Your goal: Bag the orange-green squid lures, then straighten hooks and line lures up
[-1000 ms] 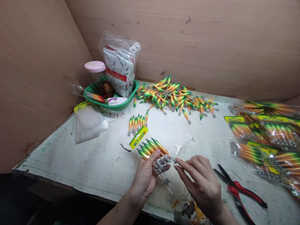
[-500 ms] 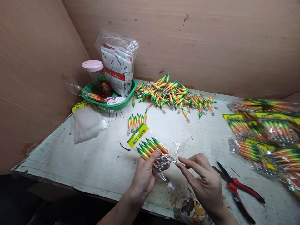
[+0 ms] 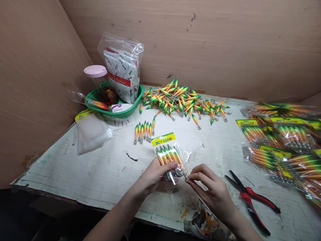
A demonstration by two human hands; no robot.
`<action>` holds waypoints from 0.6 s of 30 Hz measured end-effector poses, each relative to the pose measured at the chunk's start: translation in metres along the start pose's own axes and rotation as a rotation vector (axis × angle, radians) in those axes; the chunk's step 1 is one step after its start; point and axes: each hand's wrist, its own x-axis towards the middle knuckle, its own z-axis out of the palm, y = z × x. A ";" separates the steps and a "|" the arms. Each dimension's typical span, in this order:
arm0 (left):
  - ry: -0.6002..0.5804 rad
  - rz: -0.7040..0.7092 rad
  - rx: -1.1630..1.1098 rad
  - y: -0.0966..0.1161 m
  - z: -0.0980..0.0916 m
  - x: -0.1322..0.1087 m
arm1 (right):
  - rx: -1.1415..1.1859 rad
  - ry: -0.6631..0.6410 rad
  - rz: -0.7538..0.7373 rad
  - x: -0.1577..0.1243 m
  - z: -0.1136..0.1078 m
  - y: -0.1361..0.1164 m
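Note:
My left hand [image 3: 164,170] grips a clear plastic bag of fishing lures [image 3: 167,155], thumb across its front. Its yellow header card reads BCT LURE, and several green-and-orange lures lie side by side inside with their metal hooks toward me. At the bag's lower right, my right hand [image 3: 205,182] pinches a metal lure hook [image 3: 185,176] between thumb and fingertips. The bag's lower end hangs loose below my left hand. Beyond the bag, a small row of loose lures [image 3: 144,131] lies on the white table.
A large heap of lures [image 3: 180,100] lies at the back. Packed bags [image 3: 276,160] are piled at the right, beside red-handled pliers [image 3: 247,194]. A green basket [image 3: 125,113] stands at the back left, with empty bags [image 3: 92,132] before it. Scraps [image 3: 203,219] lie at the near edge.
The bag has turned more upright, its header card swinging right to face me. My right hand has shifted slightly left and down, staying at the hooks. The whole view has shifted a little.

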 end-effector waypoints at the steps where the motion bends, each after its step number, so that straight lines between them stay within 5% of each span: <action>1: 0.002 -0.013 0.055 -0.001 -0.001 0.004 | -0.002 -0.001 0.016 -0.004 0.006 0.004; 5: 0.221 0.053 0.419 -0.004 -0.004 0.003 | -0.087 -0.001 0.042 -0.020 0.027 0.019; 7: 0.469 0.230 0.685 -0.004 -0.008 -0.008 | -0.100 -0.007 0.053 -0.026 0.031 0.024; 9: 0.590 0.428 0.966 -0.004 -0.013 -0.019 | -0.086 -0.020 0.064 -0.029 0.030 0.025; 10: 0.537 0.511 1.103 -0.005 -0.016 -0.023 | -0.078 -0.028 0.070 -0.029 0.029 0.025; 14: -0.020 0.671 1.469 -0.018 -0.025 -0.019 | -0.062 -0.073 0.082 -0.027 0.025 0.021; 18: -0.099 0.659 1.594 -0.031 -0.029 -0.004 | -0.199 -0.087 0.074 -0.022 0.037 0.015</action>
